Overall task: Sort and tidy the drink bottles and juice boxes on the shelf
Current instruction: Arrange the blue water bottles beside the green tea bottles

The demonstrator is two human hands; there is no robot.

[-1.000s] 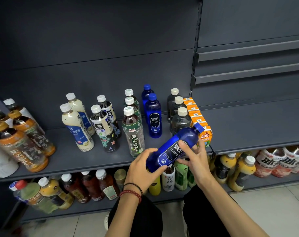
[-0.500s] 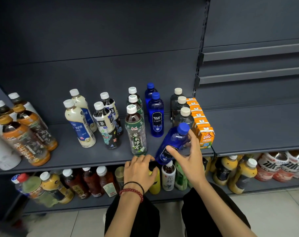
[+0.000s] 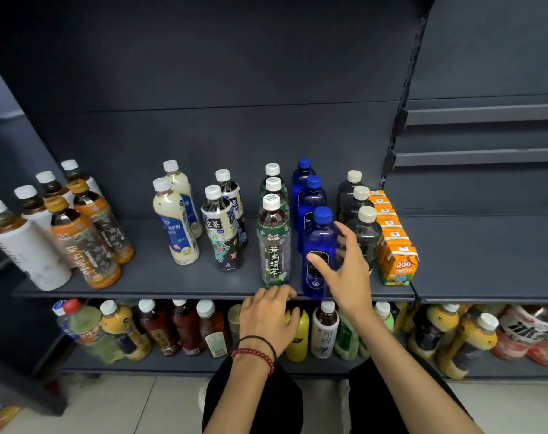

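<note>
Bottles (image 3: 175,227) stand capped, the teas full, in files by kind on the shelf (image 3: 160,286). Lower centre, the left hand (image 3: 266,321) rests on its lip, fingers loosely bent, holding nothing, probably for balance. Centre, the right hand (image 3: 344,270) loosely rings the upright front blue bottle (image 3: 318,242), apparently seating it in line. Juice boxes (image 3: 394,245) follow rightward, sealed.

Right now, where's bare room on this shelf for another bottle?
Widest: bare shelf right of the juice boxes. Also the gap between the orange tea bottles and cream bottles. Crowded from the green tea row to the juice boxes, where the right hand holds a blue bottle.
</note>
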